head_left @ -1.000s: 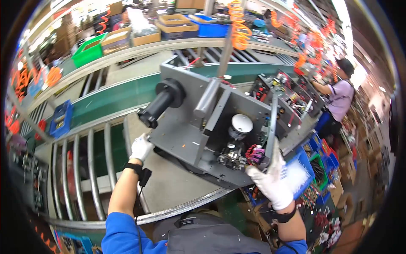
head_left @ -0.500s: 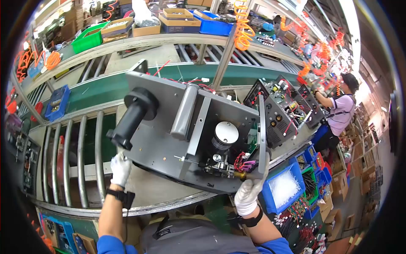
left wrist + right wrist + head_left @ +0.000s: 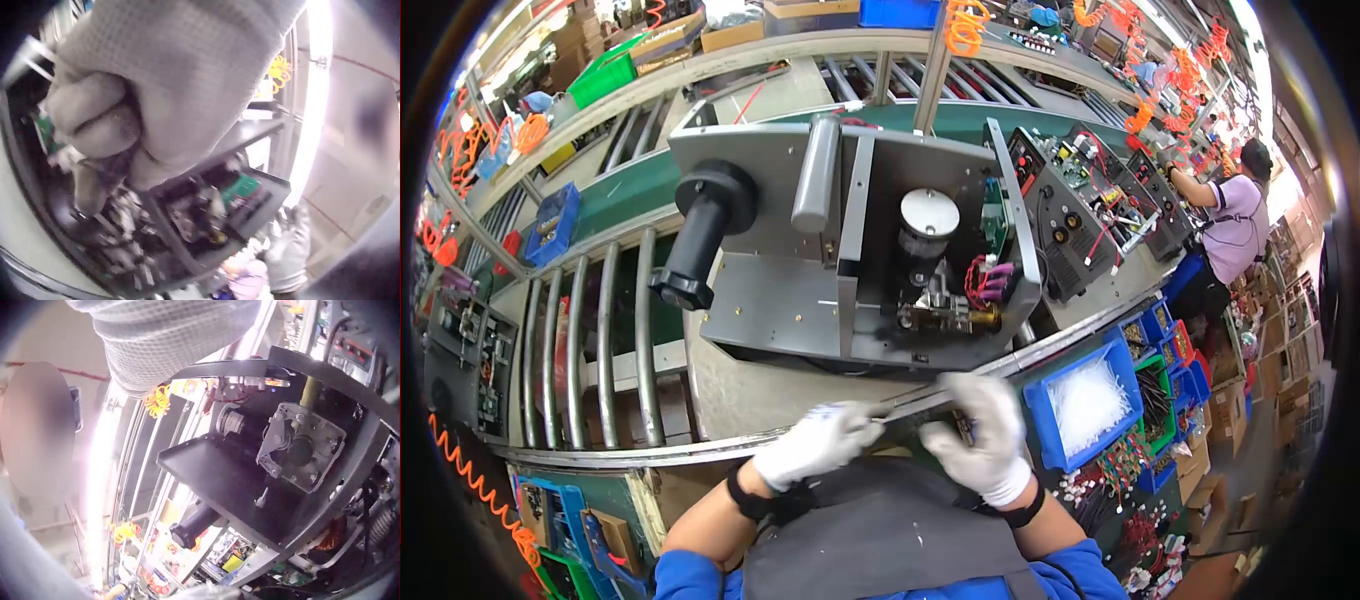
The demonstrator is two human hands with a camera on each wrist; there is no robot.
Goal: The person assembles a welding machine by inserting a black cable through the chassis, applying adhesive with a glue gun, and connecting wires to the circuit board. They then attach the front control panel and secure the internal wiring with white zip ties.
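Note:
A grey metal machine housing point(image 3: 770, 300) stands on the bench in front of me, its side toward me open. A black spool holder point(image 3: 705, 230) juts from its left part, beside a grey cylinder point(image 3: 817, 175). Farther right sit a silver-topped motor point(image 3: 930, 215) and a wire-feed mechanism point(image 3: 940, 312). My gloved left hand point(image 3: 825, 440) is at the near bench edge with its fingers curled; in the left wrist view they fold against the thumb, hiding the palm. Across from it, my gloved right hand point(image 3: 985, 435) is motion-blurred, thumb and fingers apart, nothing visible between them.
Metal rollers point(image 3: 605, 345) lie to the left. More opened machine units point(image 3: 1080, 215) stand at the right, and another unit point(image 3: 470, 360) at the far left. A blue bin point(image 3: 1090, 400) of white pieces sits by the right edge. Beyond it, a person point(image 3: 1235, 215) works along the line.
Both hands have let go of the housing's near corners and come together in front of my body. The housing has been turned and now stands squarer to the bench edge, farther from me.

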